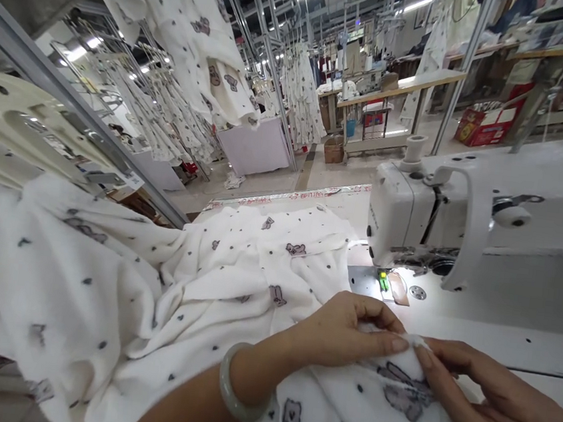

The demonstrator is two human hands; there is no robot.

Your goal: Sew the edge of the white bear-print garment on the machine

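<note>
Both hands pinch a fabric edge in front of the sewing machine (442, 214).
Left hand (344, 332) and right hand (492, 408) — fingertips meeting — grasp the white printed fabric (203, 283), which lies heaped across the table (524, 344), left of the needle plate (379, 282).

Left hand (344, 332) and right hand (487, 407) pinch an edge of white printed fabric (162, 292) together, fingertips touching, on the table (524, 344) before the sewing machine (462, 216). Bangle (235, 394) on left wrist. Garments (188, 47) hang behind.
</note>
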